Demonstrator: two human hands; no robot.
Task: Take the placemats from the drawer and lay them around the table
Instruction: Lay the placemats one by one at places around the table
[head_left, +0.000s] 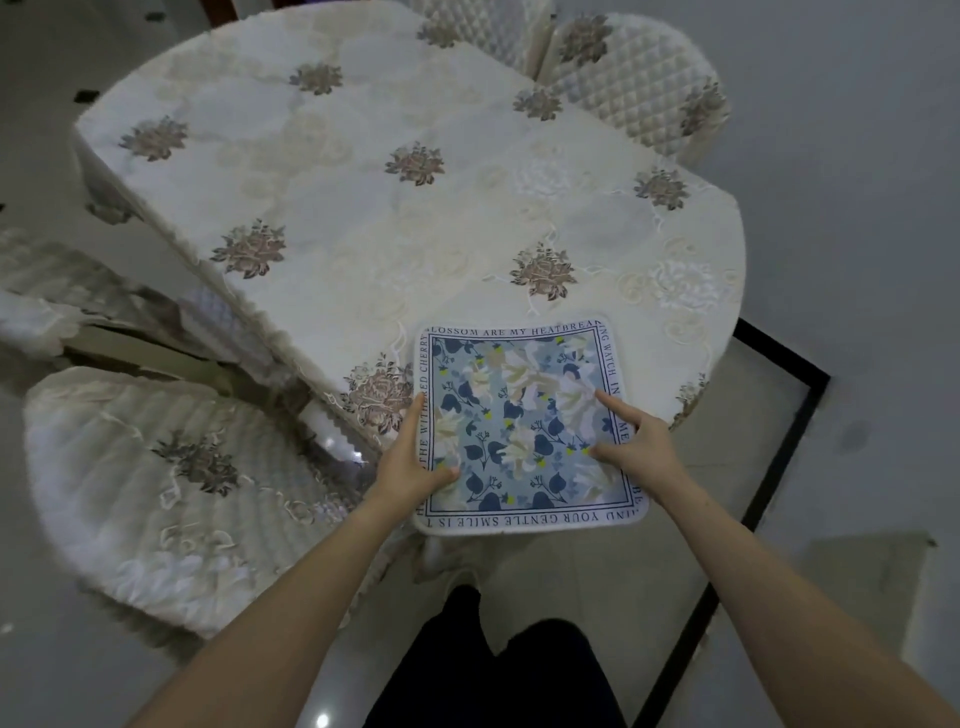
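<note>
One square placemat (519, 415), blue with white flowers and a border of printed words, lies flat at the near end of the table (363, 208), its near edge at the table's rim. My left hand (408, 462) rests at the mat's left edge, index finger straight along the edge and thumb on top of the mat. My right hand (636, 441) presses on the mat's right side with the index finger and thumb stretched out over the pattern. The drawer and other placemats are out of sight.
A cream embroidered cloth covers the oval table. Padded chairs stand at the near left (156, 493), further left (52, 291) and at the far right (634, 78). A black-framed floor panel (779, 441) lies to my right, and my legs are below the table's end.
</note>
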